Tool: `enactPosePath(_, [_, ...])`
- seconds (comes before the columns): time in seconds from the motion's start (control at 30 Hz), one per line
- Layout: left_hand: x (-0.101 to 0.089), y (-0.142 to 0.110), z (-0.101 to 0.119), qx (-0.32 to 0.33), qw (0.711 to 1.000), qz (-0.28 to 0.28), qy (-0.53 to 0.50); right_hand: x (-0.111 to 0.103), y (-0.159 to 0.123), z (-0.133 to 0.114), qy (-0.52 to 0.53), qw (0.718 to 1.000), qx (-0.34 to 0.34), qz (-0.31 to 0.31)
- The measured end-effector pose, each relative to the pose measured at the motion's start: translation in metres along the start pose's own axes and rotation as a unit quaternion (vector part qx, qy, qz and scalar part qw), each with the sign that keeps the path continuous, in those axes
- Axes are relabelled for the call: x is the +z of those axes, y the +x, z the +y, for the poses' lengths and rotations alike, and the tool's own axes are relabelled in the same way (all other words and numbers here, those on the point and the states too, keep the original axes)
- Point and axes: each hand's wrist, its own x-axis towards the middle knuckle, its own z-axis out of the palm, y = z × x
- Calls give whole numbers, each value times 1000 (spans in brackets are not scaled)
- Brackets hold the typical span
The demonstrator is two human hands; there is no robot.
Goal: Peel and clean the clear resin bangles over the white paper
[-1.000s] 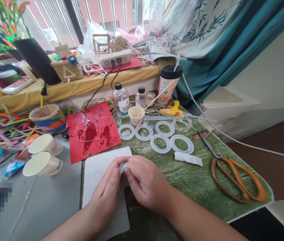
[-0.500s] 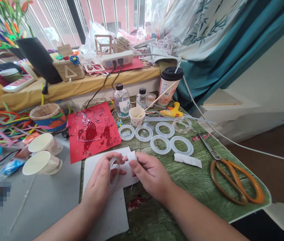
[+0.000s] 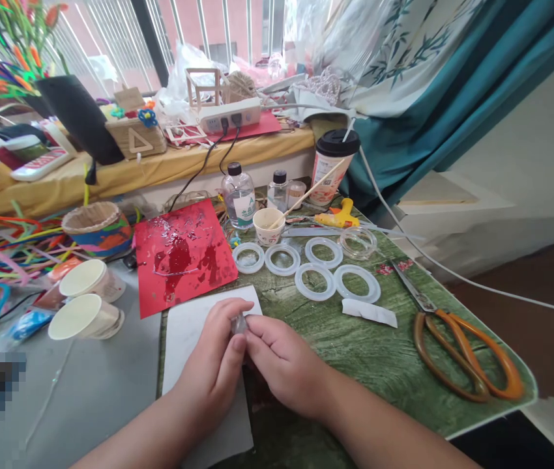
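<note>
My left hand [image 3: 216, 352] is closed on a clear, bangle-like ring [image 3: 238, 323], which shows only in part between the fingers. My right hand [image 3: 287, 361] meets it from the right, its fingers closed at the ring. The piece of white tissue that it held is now hidden behind the fingers. Both hands are over a white sheet [image 3: 186, 339] on the green table. Beyond them lie several translucent ring moulds [image 3: 315, 294]. A folded strip of white tissue [image 3: 369, 312] lies to the right.
Large orange-handled scissors [image 3: 467, 352] lie at the right edge. A wet-spotted red sheet [image 3: 150, 254] and paper cups [image 3: 81, 317] are at left. Bottles [image 3: 238, 198], a small cup with a stick [image 3: 268, 228], a yellow glue gun [image 3: 340, 215] and a lidded cup [image 3: 328, 172] stand behind.
My two hands have come together. The ring, upright and plainly visible before, is now mostly covered by fingers, and the white tissue in my right hand has gone out of sight.
</note>
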Motion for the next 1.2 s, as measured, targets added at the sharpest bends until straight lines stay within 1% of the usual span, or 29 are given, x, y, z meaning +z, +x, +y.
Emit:
enactPosePath(0.07, [2, 0, 3, -31, 999, -6, -29, -1, -1, -1, -79, 995, -53, -6])
enactPosePath(0.17, [6, 1, 7, -110, 989, 8, -102, -4, -2, -2, -197, 965, -168, -28])
enactPosePath(0.2, [7, 2, 7, -136, 983, 18, -126, -4, -2, -2, -213, 959, -184, -24])
enactPosePath(0.23, [7, 2, 7, -157, 976, 32, -149, -4, -2, -2, -208, 962, -178, -13])
enactPosePath(0.3, [8, 3, 6, -180, 966, 57, -179, -3, 0, -1, -158, 980, -118, 29])
enactPosePath(0.37, [7, 4, 4, -167, 969, 65, -170, -2, 1, -1, -115, 989, -57, 76])
enactPosePath(0.4, [6, 4, 3, -152, 974, 59, -154, -1, 1, -1, -122, 988, -54, 83])
enactPosePath(0.43, [5, 5, 3, -140, 979, 48, -139, -1, 1, -1, -150, 983, -78, 73])
enactPosePath(0.47, [4, 5, 3, -133, 981, 39, -132, -2, 1, -1, -190, 973, -120, 50])
enactPosePath(0.53, [3, 4, 2, -140, 979, 36, -143, -3, -1, -2, -260, 944, -205, -1])
enactPosePath(0.57, [2, 3, 2, -148, 976, 43, -153, -3, -1, -2, -272, 937, -220, -5])
enactPosePath(0.6, [2, 3, 2, -153, 974, 52, -161, -3, -1, -2, -267, 941, -206, 11])
enactPosePath(0.67, [3, 2, 2, -152, 973, 56, -166, -4, -1, -3, -228, 963, -129, 67])
enactPosePath(0.7, [4, 2, 2, -144, 975, 51, -162, -4, -1, -3, -211, 969, -98, 82])
enactPosePath(0.73, [5, 2, 3, -134, 978, 45, -156, -4, -1, -3, -204, 972, -88, 81])
enactPosePath(0.77, [5, 2, 3, -123, 981, 38, -148, -4, -1, -3, -206, 971, -100, 65])
enactPosePath(0.8, [6, 2, 4, -114, 983, 34, -139, -4, -1, -3, -214, 968, -126, 40])
enactPosePath(0.83, [6, 2, 4, -107, 985, 35, -130, -4, -1, -3, -223, 963, -152, 15])
enactPosePath(0.87, [6, 3, 5, -101, 987, 40, -122, -4, -1, -3, -227, 960, -165, 3])
enactPosePath(0.97, [6, 3, 7, -94, 988, 52, -111, -3, -2, -4, -219, 967, -124, 33])
enactPosePath(1.0, [6, 3, 8, -93, 988, 51, -110, -2, -2, -4, -219, 968, -120, 38])
enactPosePath(1.03, [7, 3, 8, -94, 988, 49, -110, -2, -2, -4, -221, 966, -130, 31])
enactPosePath(1.1, [7, 3, 8, -99, 987, 46, -114, -3, -2, -4, -228, 958, -173, -4])
enactPosePath(1.13, [7, 4, 8, -105, 986, 49, -119, -4, -1, -3, -226, 958, -178, -5])
enactPosePath(1.17, [7, 4, 7, -115, 984, 57, -127, -4, -1, -3, -217, 962, -162, 13])
enactPosePath(1.2, [7, 4, 6, -126, 980, 68, -138, -5, 0, -3, -202, 970, -132, 39])
